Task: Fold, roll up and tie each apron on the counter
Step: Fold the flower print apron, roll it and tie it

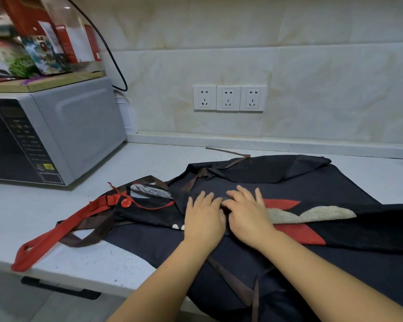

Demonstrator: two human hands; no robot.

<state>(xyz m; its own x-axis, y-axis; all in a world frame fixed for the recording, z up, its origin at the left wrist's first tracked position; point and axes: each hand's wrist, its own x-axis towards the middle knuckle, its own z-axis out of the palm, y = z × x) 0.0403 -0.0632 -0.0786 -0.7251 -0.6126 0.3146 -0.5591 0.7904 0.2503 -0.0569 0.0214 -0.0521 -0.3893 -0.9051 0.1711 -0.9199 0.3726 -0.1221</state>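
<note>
Bare forearms (163,284) nearest. Left grip (204,217) and right grip (248,213): side by side, fingers spread flat, pressing on black apron (312,189). Apron: crumpled on bench (137,163), hem over the front edge. Left of apron: red strap (63,231), microwave (56,135). Behind apron: three wall sockets (228,98).

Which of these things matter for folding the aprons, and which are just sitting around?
For the job: dark apron fabric, red strap, brown tie, left hand and right hand pressing flat on the fabric.
Just lying about: microwave, wooden board with packets on top of it, black cable, three wall sockets.
</note>
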